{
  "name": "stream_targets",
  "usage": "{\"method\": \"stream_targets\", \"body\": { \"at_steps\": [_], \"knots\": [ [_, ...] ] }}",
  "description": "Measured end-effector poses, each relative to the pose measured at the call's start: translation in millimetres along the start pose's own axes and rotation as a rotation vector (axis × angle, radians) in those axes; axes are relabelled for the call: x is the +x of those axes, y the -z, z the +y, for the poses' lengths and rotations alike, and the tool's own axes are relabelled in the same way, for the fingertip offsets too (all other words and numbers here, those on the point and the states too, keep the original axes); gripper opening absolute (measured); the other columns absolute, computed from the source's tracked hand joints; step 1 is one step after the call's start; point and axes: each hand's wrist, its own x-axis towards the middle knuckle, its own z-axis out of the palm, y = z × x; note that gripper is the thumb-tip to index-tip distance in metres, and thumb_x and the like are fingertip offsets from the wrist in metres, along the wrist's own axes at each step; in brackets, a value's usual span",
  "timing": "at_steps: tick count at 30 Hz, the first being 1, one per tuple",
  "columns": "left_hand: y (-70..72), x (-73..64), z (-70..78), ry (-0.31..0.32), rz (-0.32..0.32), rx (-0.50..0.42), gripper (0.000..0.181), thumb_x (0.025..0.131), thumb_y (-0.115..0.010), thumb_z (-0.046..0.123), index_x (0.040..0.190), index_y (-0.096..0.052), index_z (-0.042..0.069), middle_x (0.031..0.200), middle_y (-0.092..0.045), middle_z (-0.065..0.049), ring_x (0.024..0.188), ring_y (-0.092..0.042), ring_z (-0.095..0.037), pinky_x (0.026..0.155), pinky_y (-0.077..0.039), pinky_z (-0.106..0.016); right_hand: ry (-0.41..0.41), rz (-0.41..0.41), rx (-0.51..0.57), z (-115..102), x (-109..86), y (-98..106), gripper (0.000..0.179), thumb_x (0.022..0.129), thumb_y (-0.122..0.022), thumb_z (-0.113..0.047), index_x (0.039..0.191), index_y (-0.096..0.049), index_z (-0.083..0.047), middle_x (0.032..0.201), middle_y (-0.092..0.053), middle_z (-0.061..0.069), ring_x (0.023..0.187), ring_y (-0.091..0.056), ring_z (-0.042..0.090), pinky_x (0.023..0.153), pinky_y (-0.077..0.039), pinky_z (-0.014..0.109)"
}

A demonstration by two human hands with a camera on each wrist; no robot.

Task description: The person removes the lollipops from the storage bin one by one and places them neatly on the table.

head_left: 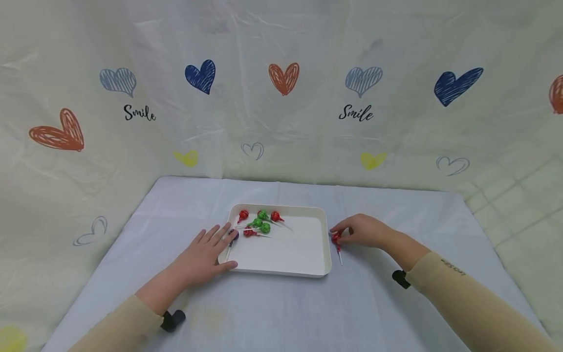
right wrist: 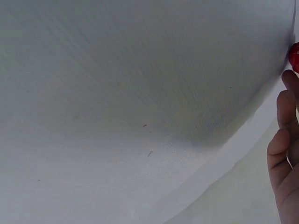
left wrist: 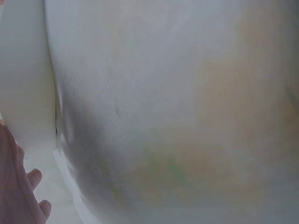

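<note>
My left hand (head_left: 200, 256), fingers spread and straight, rests over the left edge of a white rectangular tray (head_left: 286, 256). Beside its fingers in the tray lies a dark purple lollipop (head_left: 236, 234), partly hidden by them. Just outside the tray's right side, my right hand (head_left: 362, 231) pinches the head of a red-wrapped lollipop (head_left: 336, 238), its white stick pointing toward me. The right wrist view shows part of that red head (right wrist: 294, 57) at the fingertips. Toward the tray's back left lie green lollipops (head_left: 265, 228) and other red lollipops (head_left: 275, 216).
A pale cloth covers the table (head_left: 281, 313). Behind it hangs a light curtain (head_left: 316, 142) printed with hearts and "Smile" lettering. Each wrist wears a small black camera (head_left: 173, 321).
</note>
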Motion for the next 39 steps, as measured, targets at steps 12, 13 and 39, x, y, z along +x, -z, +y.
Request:
{"method": "stream_targets", "body": {
  "at_steps": [12, 13, 39],
  "knots": [
    [3.6, -0.1, 1.3, -0.007, -0.011, 0.013, 0.092, 0.089, -0.052, 0.070, 0.160, -0.018, 0.023, 0.167, -0.011, -0.005, 0.151, -0.012, -0.035, 0.119, -0.011, -0.060, -0.026, -0.027, 0.005, -4, -0.1, -3, 0.023, 0.086, -0.078, -0.025, 0.110, -0.078, -0.024, 0.101, -0.071, -0.011, 0.074, -0.053, 0.010, 0.065, -0.048, 0.027],
    [4.0, -0.3, 1.7, -0.007, -0.011, 0.012, 0.091, 0.090, -0.053, 0.069, 0.160, -0.019, 0.022, 0.167, -0.011, -0.005, 0.151, -0.012, -0.035, 0.119, -0.011, -0.060, -0.025, -0.027, 0.002, -4, 0.0, -3, 0.024, 0.086, -0.078, -0.025, 0.110, -0.078, -0.024, 0.101, -0.071, -0.011, 0.073, -0.053, 0.010, 0.065, -0.047, 0.027],
    [-0.3, 0.7, 0.0, -0.003, -0.014, -0.010, 0.093, 0.089, -0.051, 0.072, 0.160, -0.015, 0.025, 0.167, -0.008, -0.002, 0.152, -0.009, -0.033, 0.120, -0.007, -0.058, -0.029, 0.025, 0.037, -17, 1.6, 30, 0.035, 0.087, -0.078, -0.028, 0.121, -0.073, -0.022, 0.113, -0.071, -0.002, 0.084, -0.057, 0.016, 0.066, -0.052, 0.030]
  ]
}}
